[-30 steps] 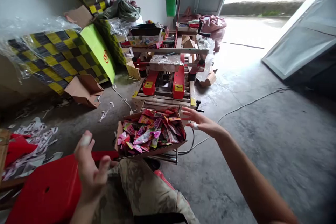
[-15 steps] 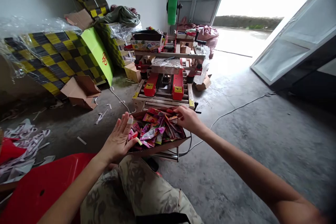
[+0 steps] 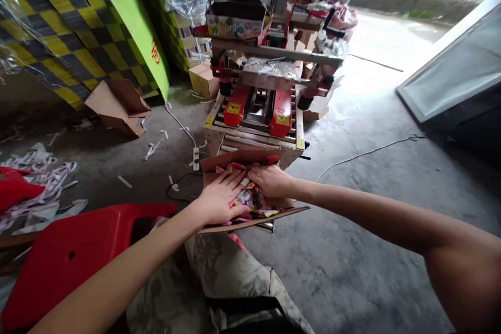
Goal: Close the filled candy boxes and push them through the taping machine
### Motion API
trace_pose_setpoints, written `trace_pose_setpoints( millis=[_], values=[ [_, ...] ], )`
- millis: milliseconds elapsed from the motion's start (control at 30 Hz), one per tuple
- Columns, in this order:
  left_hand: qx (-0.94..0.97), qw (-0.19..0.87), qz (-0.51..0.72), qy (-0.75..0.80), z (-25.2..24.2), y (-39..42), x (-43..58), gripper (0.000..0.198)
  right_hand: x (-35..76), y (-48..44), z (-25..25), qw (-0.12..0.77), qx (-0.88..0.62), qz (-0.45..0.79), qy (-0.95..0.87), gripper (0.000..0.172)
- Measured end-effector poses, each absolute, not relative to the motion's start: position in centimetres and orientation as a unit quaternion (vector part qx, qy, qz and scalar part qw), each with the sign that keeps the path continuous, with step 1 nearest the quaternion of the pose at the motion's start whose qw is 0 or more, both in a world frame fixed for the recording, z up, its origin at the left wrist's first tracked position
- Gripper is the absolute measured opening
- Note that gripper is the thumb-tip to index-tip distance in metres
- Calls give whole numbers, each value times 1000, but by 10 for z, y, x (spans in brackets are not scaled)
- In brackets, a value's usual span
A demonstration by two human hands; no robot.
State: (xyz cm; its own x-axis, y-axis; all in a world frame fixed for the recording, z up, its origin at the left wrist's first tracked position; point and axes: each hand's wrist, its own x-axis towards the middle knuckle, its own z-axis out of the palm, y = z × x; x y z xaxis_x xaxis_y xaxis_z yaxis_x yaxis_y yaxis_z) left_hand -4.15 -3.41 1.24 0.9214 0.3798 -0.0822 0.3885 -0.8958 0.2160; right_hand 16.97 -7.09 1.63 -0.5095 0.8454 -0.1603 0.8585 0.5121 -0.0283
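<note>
In front of me, an open cardboard box [image 3: 250, 223] rests at the near end of the roller frame, full of small colourful candy packets [image 3: 246, 197]. My left hand [image 3: 221, 195] lies flat over the packets on the left side, fingers stretched out and pointing away from me. On the right, my right hand [image 3: 269, 181] presses into the packets with its fingers bent down among them. Whether those fingertips grip any packet is hidden. The two hands nearly meet at the middle of the box.
Beyond the box stands a carton-sealing machine [image 3: 258, 109] carrying a printed box [image 3: 237, 18]. A red plastic stool [image 3: 78, 250] is at my left, near scattered strips [image 3: 43, 182]. An opened carton [image 3: 117, 109] and a power strip [image 3: 196, 159] lie on the floor.
Both hands have moved inward onto the packets; the left has gone from the box's left edge to lying flat on them. The view has tipped down, and the box flaps stand out more.
</note>
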Motion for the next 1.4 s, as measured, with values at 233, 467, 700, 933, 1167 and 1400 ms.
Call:
trace_pose_setpoints(
  millis=[233,467,700,933,1167,1400],
  values=[
    [975,76,-12,210,5,-31,-35,87,177,-62,40,92,503,-169,842,42],
    [958,148,-74,235,11,-25,-31,98,195,-81,74,154,470,-297,817,116],
    [892,393,-137,177,34,10,-40,85,200,-56,48,21,491,-309,814,36],
    [868,420,17,265,20,-19,-42,79,195,-90,35,-104,557,-151,810,38],
    [773,263,272,509,-5,-89,14,54,171,-124,-5,-339,695,-68,630,49],
    [732,287,342,514,9,-128,46,49,136,-102,-1,-183,790,-72,581,52]
  ],
)
